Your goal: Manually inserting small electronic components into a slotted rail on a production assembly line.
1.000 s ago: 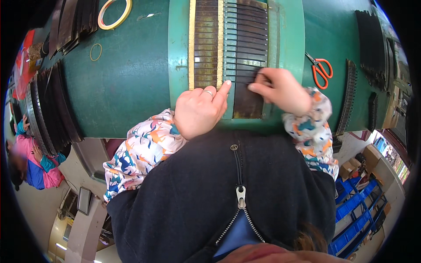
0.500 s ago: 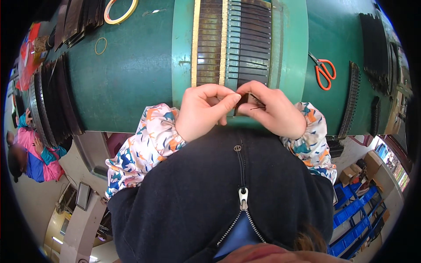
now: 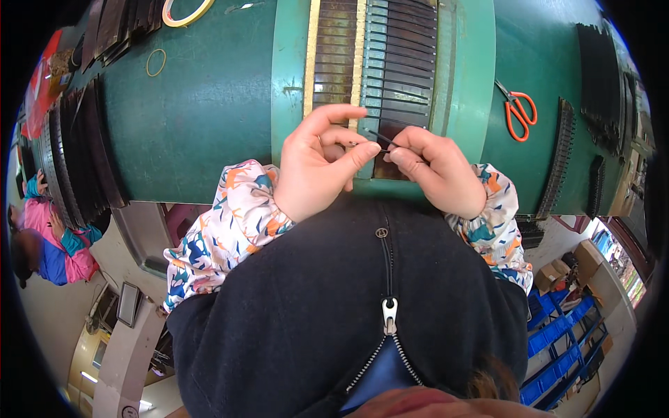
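Observation:
My left hand (image 3: 312,161) has its index finger raised and straightened, while its thumb and a lower finger close on the end of a thin black strip (image 3: 381,138). The other part of that strip is pinched between thumb and fingers of my right hand (image 3: 440,171). The strip appears bent, with one tip pointing up and left between the hands; its exact shape is partly hidden by my fingers. Just beyond my hands lies a long rack of parallel thin black strips (image 3: 408,64), beside a brown slatted panel (image 3: 333,66) with yellow edges, both on a light green board (image 3: 470,76).
Orange-handled scissors (image 3: 518,115) lie to the right, near a dark toothed strip (image 3: 557,157) and a black stack (image 3: 601,83). On the left are a tape roll (image 3: 185,14), a rubber band (image 3: 156,63) and curved dark stacks (image 3: 83,150). A person (image 3: 56,237) sits at far left.
My left index finger has lifted away from the thumb. My right fingers have closed into a pinch, and the black strip now shows between my hands.

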Available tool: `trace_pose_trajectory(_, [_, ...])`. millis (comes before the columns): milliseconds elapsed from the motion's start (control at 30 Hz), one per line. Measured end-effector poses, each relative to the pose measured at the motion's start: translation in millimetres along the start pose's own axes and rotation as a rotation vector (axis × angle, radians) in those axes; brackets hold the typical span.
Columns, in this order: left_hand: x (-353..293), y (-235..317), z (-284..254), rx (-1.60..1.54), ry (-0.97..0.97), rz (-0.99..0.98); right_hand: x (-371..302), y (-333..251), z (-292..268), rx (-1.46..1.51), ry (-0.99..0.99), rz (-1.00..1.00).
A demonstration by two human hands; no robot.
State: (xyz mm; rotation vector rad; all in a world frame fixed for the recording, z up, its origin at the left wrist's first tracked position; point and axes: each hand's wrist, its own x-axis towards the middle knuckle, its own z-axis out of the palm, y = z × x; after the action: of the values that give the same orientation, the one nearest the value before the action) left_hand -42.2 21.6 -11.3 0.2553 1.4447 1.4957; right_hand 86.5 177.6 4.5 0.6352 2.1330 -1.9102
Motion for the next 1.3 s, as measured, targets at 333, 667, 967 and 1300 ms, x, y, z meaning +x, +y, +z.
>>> trace_pose_trajectory(333, [8.8, -19.7, -27.4, 1.163, 0.003, 0.917, 6.2, 14.3, -8.4, -0.278, 0.251, 0.023])
trace_pose_trajectory(667, [11.0, -22.1, -20.4, 1.294, -0.032, 0.942, 17.6, 19.3, -6.8, -0.357, 0.237, -0.016])
trace_pose_trajectory(967, [12.5, -25.6, -19.3, 1.343, -0.036, 0.932, -10.7, 10.2, -24.1, -0.220, 0.391, -0.033])
trace_pose_trajectory(1300, [7.2, -31.6, -28.2, 1.217, -0.054, 1.038, 12.1, 16.1, -17.2, -0.241, 0.007, 0.054])
